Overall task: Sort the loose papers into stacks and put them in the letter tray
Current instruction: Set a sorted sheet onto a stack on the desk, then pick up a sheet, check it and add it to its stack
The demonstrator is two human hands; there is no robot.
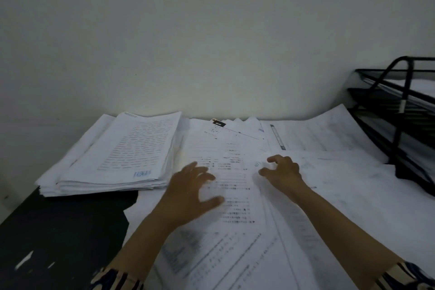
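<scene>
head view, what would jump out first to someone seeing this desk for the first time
Most striking are the two bare hands, left hand and right hand, reaching out with fingers spread over the loose papers that cover the middle of the desk. Next comes the neat thick stack at the left, and the black wire letter tray at the right edge, with sheets in its tiers.

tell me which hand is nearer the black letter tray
Right. The right hand is over the loose papers, closer to the letter tray at the far right; the left hand lies further left, beside the paper stack.
</scene>
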